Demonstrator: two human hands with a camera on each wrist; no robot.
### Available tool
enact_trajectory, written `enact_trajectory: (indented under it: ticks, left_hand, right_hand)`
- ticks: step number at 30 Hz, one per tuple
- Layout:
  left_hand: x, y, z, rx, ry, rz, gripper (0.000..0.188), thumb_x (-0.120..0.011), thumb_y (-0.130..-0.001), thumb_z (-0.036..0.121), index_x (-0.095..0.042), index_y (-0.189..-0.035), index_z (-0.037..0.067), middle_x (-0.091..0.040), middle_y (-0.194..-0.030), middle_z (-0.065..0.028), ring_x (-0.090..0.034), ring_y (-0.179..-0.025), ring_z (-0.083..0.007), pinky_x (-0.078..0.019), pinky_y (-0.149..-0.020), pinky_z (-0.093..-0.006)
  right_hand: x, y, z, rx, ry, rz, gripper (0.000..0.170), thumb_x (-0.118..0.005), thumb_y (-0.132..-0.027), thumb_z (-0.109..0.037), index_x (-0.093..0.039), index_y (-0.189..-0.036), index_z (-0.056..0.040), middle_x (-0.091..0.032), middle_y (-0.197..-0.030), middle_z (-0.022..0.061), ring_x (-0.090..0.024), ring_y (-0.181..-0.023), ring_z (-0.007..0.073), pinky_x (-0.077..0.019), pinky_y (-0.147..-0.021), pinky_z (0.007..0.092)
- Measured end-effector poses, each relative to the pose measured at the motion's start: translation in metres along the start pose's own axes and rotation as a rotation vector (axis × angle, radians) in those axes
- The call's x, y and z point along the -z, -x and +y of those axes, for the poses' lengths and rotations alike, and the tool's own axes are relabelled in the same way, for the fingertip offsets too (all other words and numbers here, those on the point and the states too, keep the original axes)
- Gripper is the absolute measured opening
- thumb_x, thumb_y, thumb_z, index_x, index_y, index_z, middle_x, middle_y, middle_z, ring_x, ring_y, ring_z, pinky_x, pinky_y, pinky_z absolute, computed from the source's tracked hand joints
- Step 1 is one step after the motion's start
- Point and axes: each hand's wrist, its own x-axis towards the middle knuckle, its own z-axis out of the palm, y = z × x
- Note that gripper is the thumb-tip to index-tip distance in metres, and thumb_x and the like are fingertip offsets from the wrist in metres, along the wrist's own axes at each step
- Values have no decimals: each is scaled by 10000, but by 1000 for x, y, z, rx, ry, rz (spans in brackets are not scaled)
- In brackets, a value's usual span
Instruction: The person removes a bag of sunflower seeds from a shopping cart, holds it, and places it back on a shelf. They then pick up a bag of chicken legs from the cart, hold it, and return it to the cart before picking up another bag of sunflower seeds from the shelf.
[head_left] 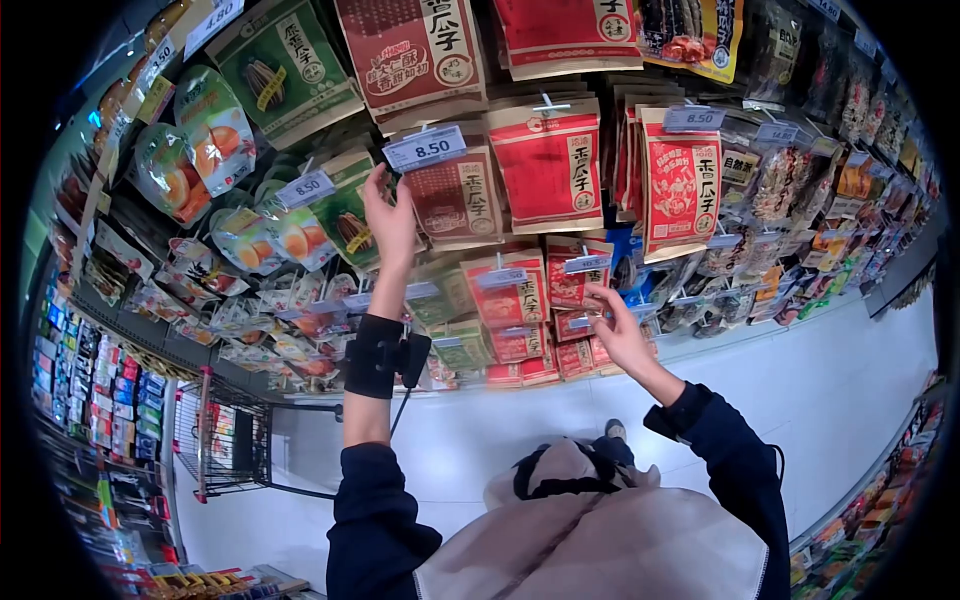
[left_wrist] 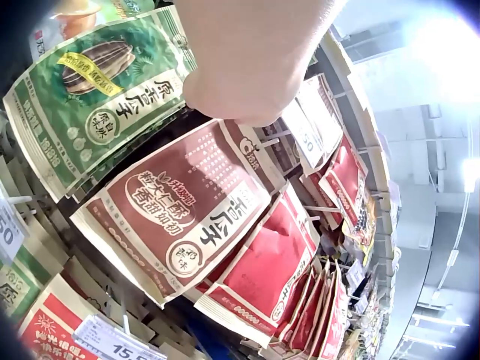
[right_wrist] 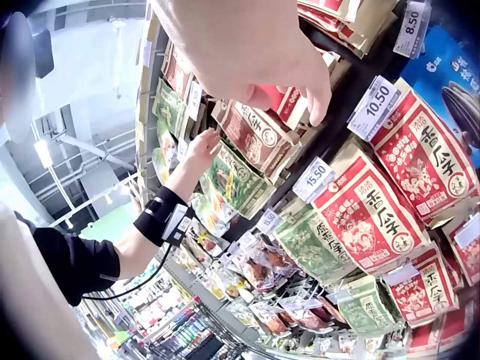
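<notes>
The left hand (head_left: pixel 391 220) is raised at the brown packets (head_left: pixel 452 200), its fingertips just below an 8.50 price tag (head_left: pixel 425 148); whether they touch a packet is unclear. Beside it hang green packets (head_left: pixel 350 215). In the left wrist view, part of the left hand (left_wrist: pixel 240 60) covers the top of a brown packet (left_wrist: pixel 176 210). The right hand (head_left: pixel 625 338), fingers loosely bent and holding nothing visible, is in front of the lower red packets (head_left: pixel 512 290). From the right wrist, the right hand (right_wrist: pixel 255 52) overlaps the upper packets, and the left hand (right_wrist: pixel 201 148) shows farther off.
Red packets (head_left: pixel 546 170) hang right of the brown ones, with clear bags of snacks farther right. Fruit cups (head_left: pixel 213 130) hang at the upper left. A shopping cart (head_left: pixel 235 430) stands on the floor (head_left: pixel 440 450) at the left. Metal hooks and price tags stick out from the shelf.
</notes>
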Motion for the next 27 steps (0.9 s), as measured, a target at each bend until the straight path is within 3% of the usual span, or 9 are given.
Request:
enact_trajectory:
  ticks: [2,3,6,10,13,19,27]
  left_hand:
    - [-4,-2,7,19,33,-33,403,-544,-817,96,-403,-1180,-9,-479,-1117,-143,-465,-1068,-215,-372,-894,-319]
    - [-6,-1,20,140,85,-77,422,-536,-829,99,-374,-1203,-8,-456,-1168,-151,-454,-1084,-203,-358,-915,-313]
    - [-12,-9,3,40,99,-79,438,-534,-836,101,-354,-1220,-8,-445,-1193,-153,-465,-1071,-194,-348,-921,-302]
    - [-17,-12,-13,55,210,-142,411,-528,-842,91,-357,-1195,-31,-500,-1125,-126,-498,-1010,-183,-364,-891,-288]
    - [-17,-13,-16,151,189,-61,403,-534,-840,88,-361,-1180,-42,-522,-1084,-112,-517,-941,-164,-389,-850,-273]
    - [-20,-16,-6,154,187,-157,215,-536,-841,95,-516,-1030,-5,-583,-946,-61,-515,-845,-115,-389,-772,-235]
    - [-28,-12,-6,160,226,-51,157,-509,-844,60,-546,-989,13,-595,-924,-40,-510,-831,-113,-382,-751,-237]
  right_hand:
    - [2,6,3,-40,-24,8,450,-429,-786,90,-387,-1211,-53,-455,-1183,84,-453,-1106,141,-418,-727,182]
    - [2,8,2,-57,-33,10,447,-429,-785,88,-390,-1210,-47,-442,-1194,92,-452,-1112,157,-429,-739,189]
    - [2,14,-2,-77,-35,22,435,-429,-785,87,-402,-1198,-44,-444,-1190,87,-456,-1108,163,-433,-761,198]
    - [3,20,-4,-79,-30,29,420,-428,-784,88,-413,-1183,-44,-439,-1186,71,-463,-1094,155,-429,-780,207]
    - [3,23,-4,-86,-42,30,416,-426,-784,89,-417,-1179,-42,-434,-1180,66,-464,-1087,152,-429,-783,207]
    - [2,23,-6,-91,-62,32,404,-423,-786,85,-427,-1170,-40,-450,-1161,66,-471,-1068,140,-429,-779,209]
    - [-7,18,-9,-62,-68,10,380,-429,-787,75,-444,-1150,-37,-485,-1141,62,-481,-1044,131,-430,-761,203]
